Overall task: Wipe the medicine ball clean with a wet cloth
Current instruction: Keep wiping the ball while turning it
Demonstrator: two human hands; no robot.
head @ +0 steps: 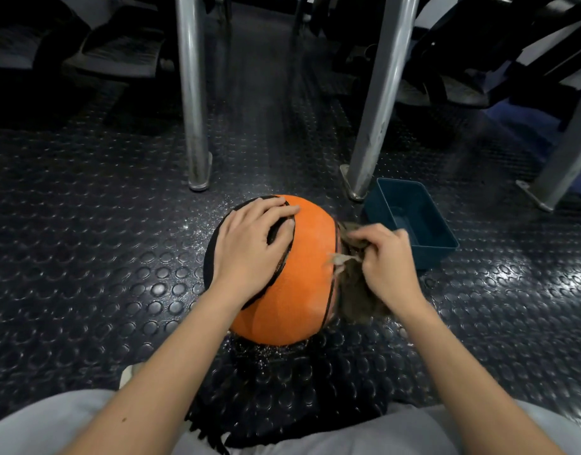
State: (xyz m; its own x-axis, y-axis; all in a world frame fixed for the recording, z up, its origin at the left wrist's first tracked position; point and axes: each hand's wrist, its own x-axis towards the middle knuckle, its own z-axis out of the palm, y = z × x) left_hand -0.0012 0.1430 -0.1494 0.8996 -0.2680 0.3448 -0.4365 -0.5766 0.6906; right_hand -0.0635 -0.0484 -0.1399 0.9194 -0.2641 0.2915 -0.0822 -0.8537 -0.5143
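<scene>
1. Sitting on the studded floor [85, 257], the orange and black ball [302, 277] lies just in front of the person's knees.
2. The left hand [249, 247] rests flat on top of it, fingers spread and gripping nothing.
3. The right hand [386, 261] pinches a brownish cloth [354, 290] with curled fingers, pressing it to the ball's right side.
4. A blue tub [414, 221] stands just beyond that hand, beside metal legs [194, 93].

Studded black floor [85, 257] carries medicine ball [310, 257], blue tub [433, 256], metal posts [194, 93].
</scene>
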